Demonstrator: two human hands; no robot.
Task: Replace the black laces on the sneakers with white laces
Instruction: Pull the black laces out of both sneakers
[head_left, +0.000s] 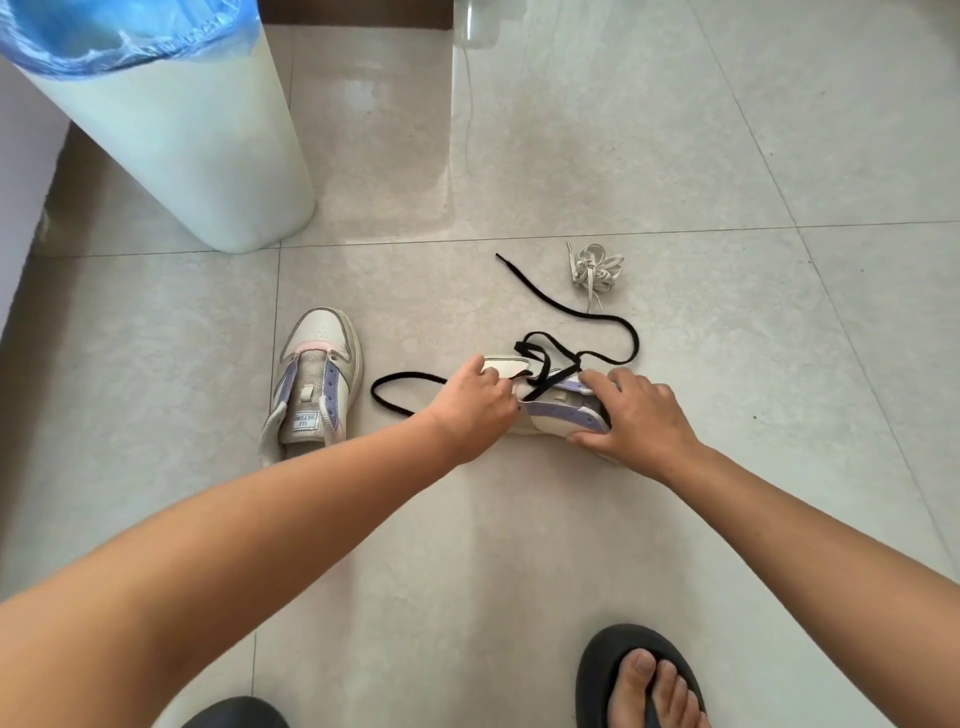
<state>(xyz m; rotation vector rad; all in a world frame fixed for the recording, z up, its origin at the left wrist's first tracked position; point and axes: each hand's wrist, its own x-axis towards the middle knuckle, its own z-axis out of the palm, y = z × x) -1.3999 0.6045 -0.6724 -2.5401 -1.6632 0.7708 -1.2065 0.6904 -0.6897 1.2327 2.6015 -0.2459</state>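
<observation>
Two white and purple sneakers lie on the tiled floor. The left sneaker (314, 382) has no lace and stands alone. The right sneaker (558, 402) is tipped on its side, and my right hand (631, 415) grips it around the heel and collar. My left hand (475, 402) pinches the black lace (576, 312) at the eyelets near the toe. That lace is partly pulled out, with one end trailing far right and a loop lying left of my left hand. A bundle of white laces (597, 267) sits beyond the shoe.
A tall white bin (182, 150) with a blue bag liner stands at the far left. My feet in black sandals (636, 680) are at the bottom edge. A wall runs along the left side.
</observation>
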